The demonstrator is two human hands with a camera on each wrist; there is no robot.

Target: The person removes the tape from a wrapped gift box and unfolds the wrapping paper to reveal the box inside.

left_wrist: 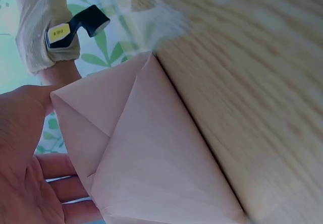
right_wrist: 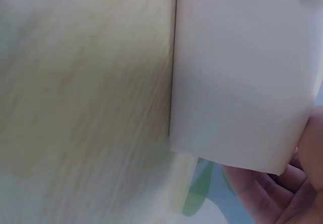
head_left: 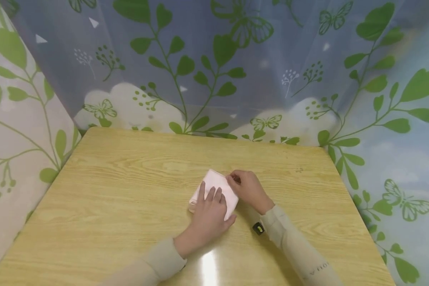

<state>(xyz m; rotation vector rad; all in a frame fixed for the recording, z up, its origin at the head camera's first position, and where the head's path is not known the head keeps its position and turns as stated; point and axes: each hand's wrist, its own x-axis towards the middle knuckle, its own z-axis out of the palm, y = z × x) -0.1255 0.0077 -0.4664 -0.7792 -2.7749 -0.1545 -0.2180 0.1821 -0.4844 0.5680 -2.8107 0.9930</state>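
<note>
A small pale pink paper package (head_left: pixel 214 180) lies on the wooden table, its shape boxy. In the left wrist view, the end of the package (left_wrist: pixel 146 158) shows paper folded into slanting, triangular flaps. My left hand (head_left: pixel 209 216) rests on top with fingers extended and thumb apart along the near side. At the far right edge my right hand (head_left: pixel 250 188) has its fingers curled and pinches the paper there. The right wrist view shows a smooth side of the package (right_wrist: pixel 242 82), with the right hand's fingers (right_wrist: pixel 252 188) bent around its end corner, partly hidden behind it.
The wooden table (head_left: pixel 128 190) has its far edge against a curtain (head_left: pixel 186 95) printed with leaves and butterflies. More printed cloth hangs on both sides. A black wrist camera with a yellow label (head_left: pixel 259 228) sits at the right cuff.
</note>
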